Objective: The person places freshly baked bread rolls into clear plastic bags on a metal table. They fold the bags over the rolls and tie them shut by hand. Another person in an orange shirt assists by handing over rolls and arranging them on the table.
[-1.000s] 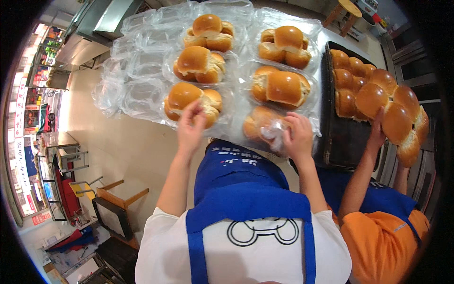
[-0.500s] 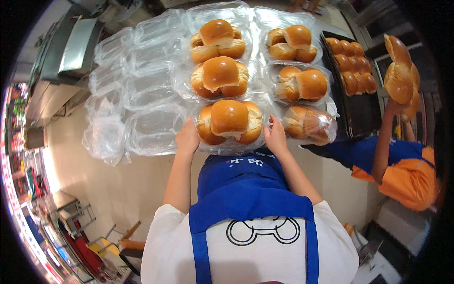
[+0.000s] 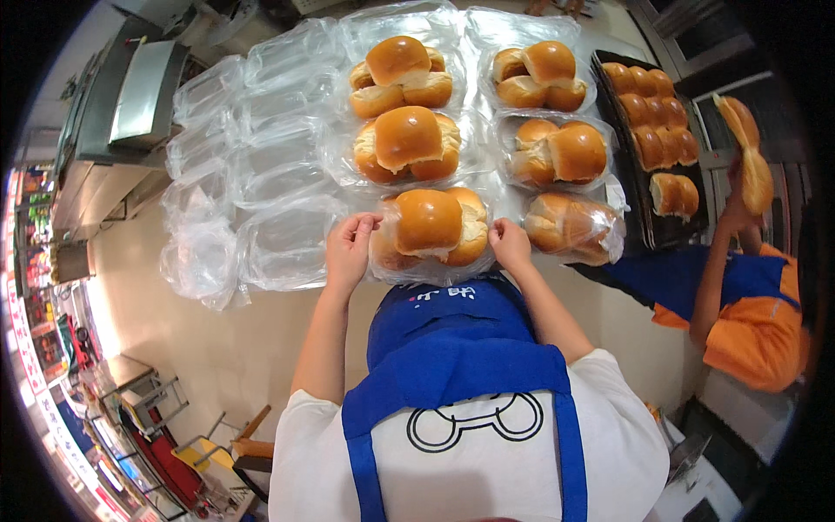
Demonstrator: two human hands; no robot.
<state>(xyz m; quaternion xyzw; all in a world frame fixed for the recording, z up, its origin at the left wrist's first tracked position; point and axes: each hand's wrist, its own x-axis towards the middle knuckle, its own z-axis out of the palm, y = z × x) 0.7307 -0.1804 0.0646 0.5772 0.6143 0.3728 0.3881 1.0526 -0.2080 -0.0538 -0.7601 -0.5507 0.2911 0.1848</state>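
Observation:
At the near edge of the table, a group of glossy golden bread buns (image 3: 428, 223) sits in a clear plastic bag (image 3: 432, 274), one bun resting across the others. My left hand (image 3: 348, 248) is on the bag's left side, its fingertips pinching the thin film. On the right side, the fingers of my right hand (image 3: 511, 245) are closed at the bag's edge, beside the buns. Two more bun stacks, a middle one (image 3: 409, 139) and a far one (image 3: 402, 74), stand behind in the same column.
Empty clear bags (image 3: 291, 239) cover the table's left part. Bagged buns (image 3: 570, 228) form a column to the right. Beyond them lies a black tray (image 3: 639, 204) with bun rows. A co-worker's hand (image 3: 738, 213) holds up bread (image 3: 750, 157) at the far right.
My left hand has moved up and in, its fingers now pinching the bag film. My right hand's fingers have closed. A separate bread piece now shows on the black tray; the co-worker's bread has shifted.

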